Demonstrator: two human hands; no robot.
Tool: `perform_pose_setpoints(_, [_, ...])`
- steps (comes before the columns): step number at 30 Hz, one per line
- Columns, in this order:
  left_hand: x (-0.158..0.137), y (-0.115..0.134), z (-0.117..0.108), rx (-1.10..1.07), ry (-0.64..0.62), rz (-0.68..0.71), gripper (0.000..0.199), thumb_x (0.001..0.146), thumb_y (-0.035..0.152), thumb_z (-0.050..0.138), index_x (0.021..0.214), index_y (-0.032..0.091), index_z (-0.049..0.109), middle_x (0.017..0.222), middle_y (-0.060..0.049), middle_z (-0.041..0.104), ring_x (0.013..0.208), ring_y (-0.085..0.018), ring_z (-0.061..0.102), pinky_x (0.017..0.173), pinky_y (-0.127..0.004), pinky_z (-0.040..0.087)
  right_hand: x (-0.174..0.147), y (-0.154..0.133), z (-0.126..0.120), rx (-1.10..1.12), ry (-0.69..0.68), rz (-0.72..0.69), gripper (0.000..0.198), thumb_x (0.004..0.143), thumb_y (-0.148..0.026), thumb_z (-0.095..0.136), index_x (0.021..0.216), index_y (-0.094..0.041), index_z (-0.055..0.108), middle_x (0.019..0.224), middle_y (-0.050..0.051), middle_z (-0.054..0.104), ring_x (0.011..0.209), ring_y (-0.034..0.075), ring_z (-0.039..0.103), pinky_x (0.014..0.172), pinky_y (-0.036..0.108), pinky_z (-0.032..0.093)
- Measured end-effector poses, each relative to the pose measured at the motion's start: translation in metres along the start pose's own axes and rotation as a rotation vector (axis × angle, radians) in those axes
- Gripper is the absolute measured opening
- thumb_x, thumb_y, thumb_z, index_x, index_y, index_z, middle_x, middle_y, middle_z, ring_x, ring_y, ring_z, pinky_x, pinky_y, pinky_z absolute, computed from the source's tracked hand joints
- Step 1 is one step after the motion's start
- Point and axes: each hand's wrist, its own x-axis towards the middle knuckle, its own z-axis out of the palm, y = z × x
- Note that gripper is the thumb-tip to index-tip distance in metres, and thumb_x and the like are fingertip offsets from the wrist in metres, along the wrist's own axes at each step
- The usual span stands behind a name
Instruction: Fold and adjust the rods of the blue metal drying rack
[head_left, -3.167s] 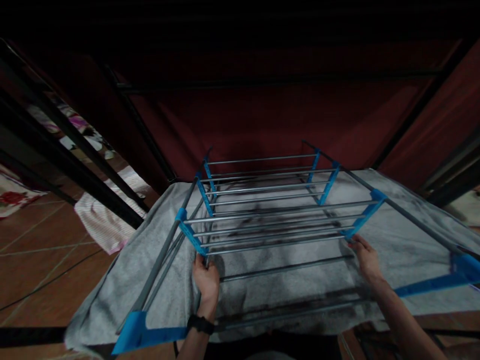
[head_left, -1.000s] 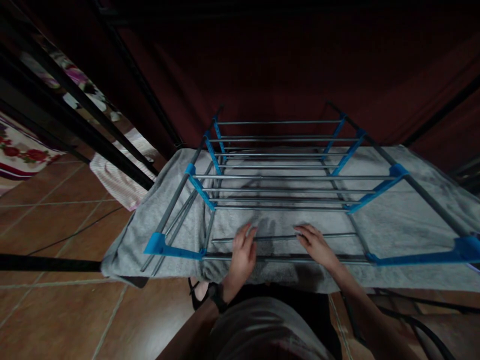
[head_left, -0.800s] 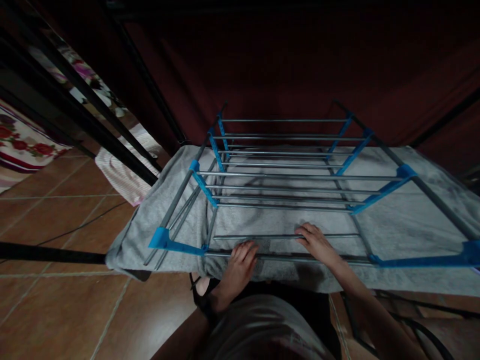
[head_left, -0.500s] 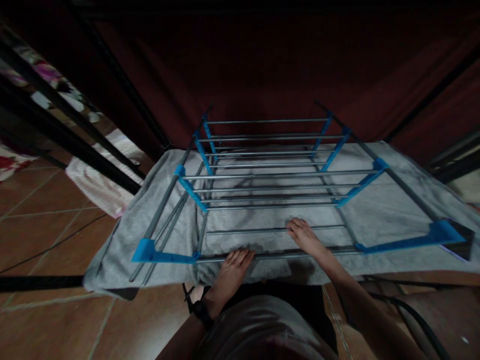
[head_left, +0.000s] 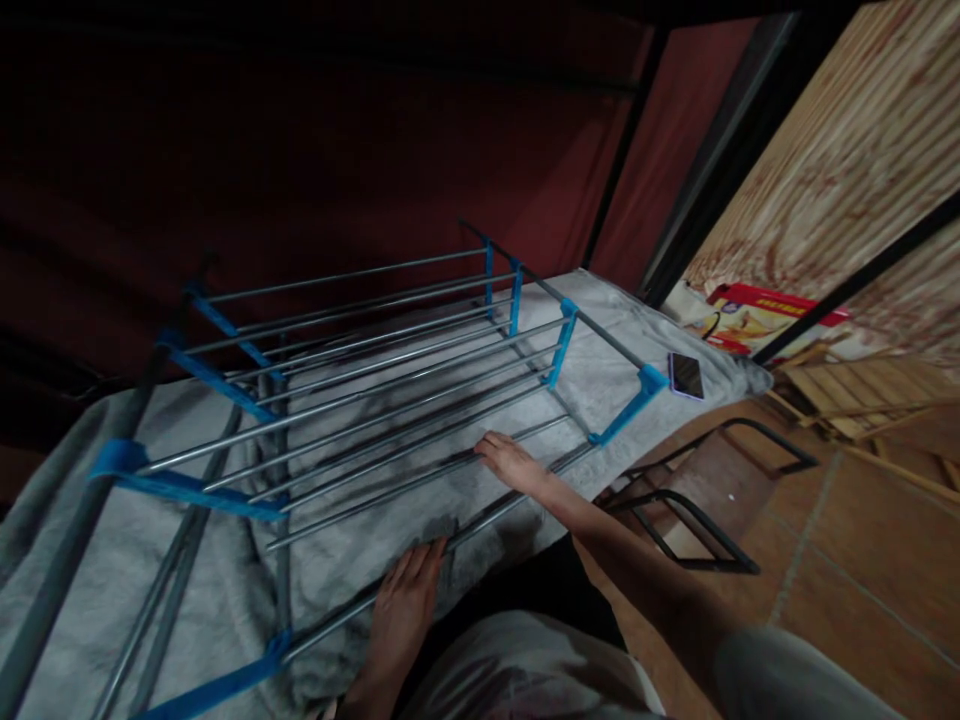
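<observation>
A metal clothes drying rack (head_left: pixel 420 372) with blue plastic joints lies across a grey blanket (head_left: pixel 611 315). My left hand (head_left: pixel 407 595) has its fingers wrapped over the front tube of the rack; the thumb is hidden. A little farther in, my right hand (head_left: pixel 514 465) curls its fingers round a thinner inner rod. The rack's raised blue brackets carry several parallel rods beyond both hands. At the lower left, part of the frame runs out of view.
On the blanket's right edge lies a phone (head_left: pixel 685 376). A black-framed chair (head_left: pixel 709 485) stands on the tiled floor at the right, near a folded wooden piece (head_left: pixel 855 395) and a red and yellow box (head_left: pixel 780 315). Behind the rack rises a dark red panel (head_left: pixel 420 150).
My view has swung to the right, bringing the phone, chair and box into sight. Both hands stay on the same bars of the rack.
</observation>
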Motion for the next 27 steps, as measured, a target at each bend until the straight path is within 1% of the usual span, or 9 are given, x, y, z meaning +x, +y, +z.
perform_pose_setpoints(4, [0.005,0.001,-0.003,-0.028,0.01,-0.01,0.036,0.104,0.026,0.041,0.134,0.024,0.061,0.11,-0.003,0.077,0.099,-0.02,0.072,0.098,-0.035,0.052,0.002,-0.009,0.004,-0.07,-0.056,-0.091,0.013,0.102,-0.024,0.056,0.109,-0.018,0.066,0.108,0.007,0.063,0.102,0.02,0.06,0.097,0.036,0.049])
perform_pose_setpoints(7, [0.005,0.0,-0.003,-0.042,0.029,0.008,0.036,0.103,0.025,0.042,0.133,0.025,0.062,0.108,-0.004,0.077,0.097,-0.019,0.072,0.094,-0.034,0.055,0.004,-0.018,0.007,-0.118,-0.084,-0.126,0.013,0.103,-0.024,0.055,0.107,-0.018,0.065,0.107,0.006,0.064,0.101,0.02,0.061,0.096,0.037,0.049])
perform_pose_setpoints(12, [0.0,-0.002,0.0,-0.061,0.022,-0.004,0.038,0.102,0.021,0.041,0.134,0.026,0.061,0.113,-0.005,0.076,0.101,-0.021,0.072,0.094,-0.038,0.056,0.001,-0.033,0.001,-0.134,-0.05,-0.14,0.016,0.105,-0.025,0.05,0.111,-0.019,0.063,0.109,0.007,0.063,0.101,0.02,0.06,0.097,0.039,0.048])
perform_pose_setpoints(15, [0.002,0.0,-0.004,-0.078,0.016,-0.016,0.036,0.102,0.021,0.041,0.131,0.023,0.063,0.114,-0.006,0.076,0.101,-0.022,0.072,0.091,-0.038,0.057,-0.008,-0.039,-0.006,-0.116,-0.006,-0.112,0.018,0.105,-0.026,0.048,0.112,-0.019,0.063,0.109,0.008,0.063,0.098,0.021,0.06,0.097,0.039,0.048])
perform_pose_setpoints(18, [0.006,0.005,-0.011,-0.082,0.031,-0.045,0.035,0.103,0.022,0.043,0.13,0.021,0.064,0.115,-0.008,0.074,0.102,-0.022,0.071,0.091,-0.038,0.057,-0.019,-0.043,-0.011,-0.104,0.035,-0.082,0.016,0.104,-0.024,0.049,0.109,-0.019,0.064,0.107,0.007,0.064,0.097,0.021,0.059,0.099,0.041,0.047])
perform_pose_setpoints(22, [0.004,0.01,-0.025,-0.102,0.043,-0.092,0.037,0.102,0.022,0.044,0.133,0.024,0.064,0.12,-0.008,0.072,0.107,-0.022,0.069,0.095,-0.039,0.057,-0.034,-0.044,-0.014,-0.083,0.08,-0.056,0.017,0.104,-0.022,0.048,0.11,-0.02,0.064,0.109,0.008,0.065,0.101,0.023,0.06,0.097,0.042,0.047])
perform_pose_setpoints(27, [-0.01,0.012,-0.056,-0.084,0.022,-0.203,0.044,0.098,0.012,0.044,0.135,0.026,0.062,0.124,-0.008,0.072,0.111,-0.022,0.069,0.098,-0.039,0.058,-0.05,-0.037,-0.016,-0.05,0.109,-0.072,0.025,0.106,-0.021,0.041,0.117,-0.02,0.064,0.111,0.009,0.066,0.102,0.024,0.061,0.096,0.043,0.047])
